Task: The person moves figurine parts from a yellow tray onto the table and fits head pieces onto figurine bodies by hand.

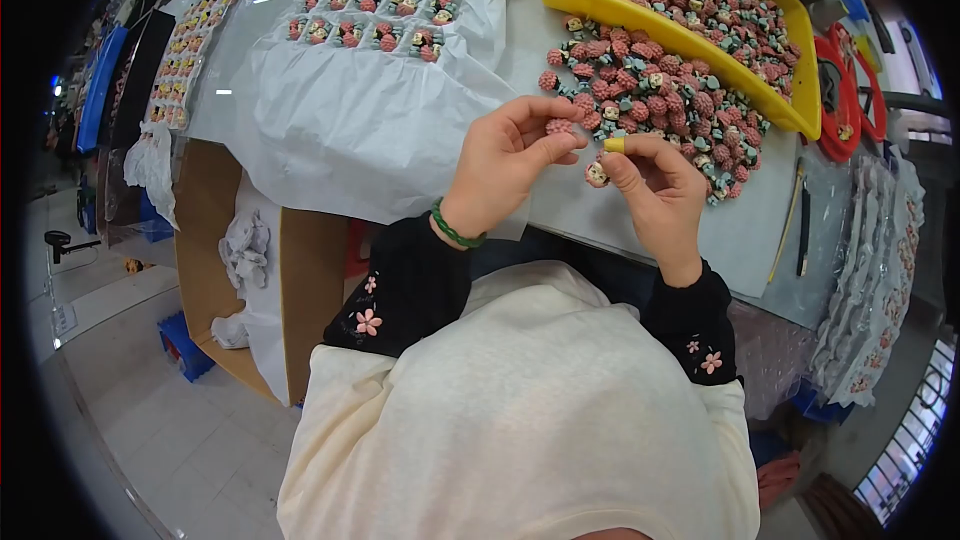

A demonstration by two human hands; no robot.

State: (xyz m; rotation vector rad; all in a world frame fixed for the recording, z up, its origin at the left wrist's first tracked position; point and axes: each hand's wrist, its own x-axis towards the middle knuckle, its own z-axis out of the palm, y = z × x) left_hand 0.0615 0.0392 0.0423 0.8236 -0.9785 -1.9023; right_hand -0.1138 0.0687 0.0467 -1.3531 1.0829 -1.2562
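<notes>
Two small pieces are held a little above and right of the middle of the frame, one in each hand. In the left hand point(500, 160), circled at the wrist by a green bracelet point(458, 227), a knobbly pink piece point(560, 127) is pinched between thumb and fingertips. In the right hand point(665, 190), a small figurine with a painted face point(597, 175) is gripped between the thumb and the forefinger, on which a yellow finger cover point(615, 144) is worn; the remaining fingers are curled toward the palm. The two hands are held near each other, with the pieces apart.

Just beyond them, a loose pile of pink-and-grey figurines point(665, 90) is heaped on the worktop point(580, 210), against a yellow tray point(650, 28) filled with more at the upper right. At the upper centre-left, similar figurines point(386, 37) are set out in rows, and below them a creased white sheet point(340, 130) is spread. At the lower left, crumpled white paper point(245, 245) is contained in a cardboard box point(312, 290).
</notes>
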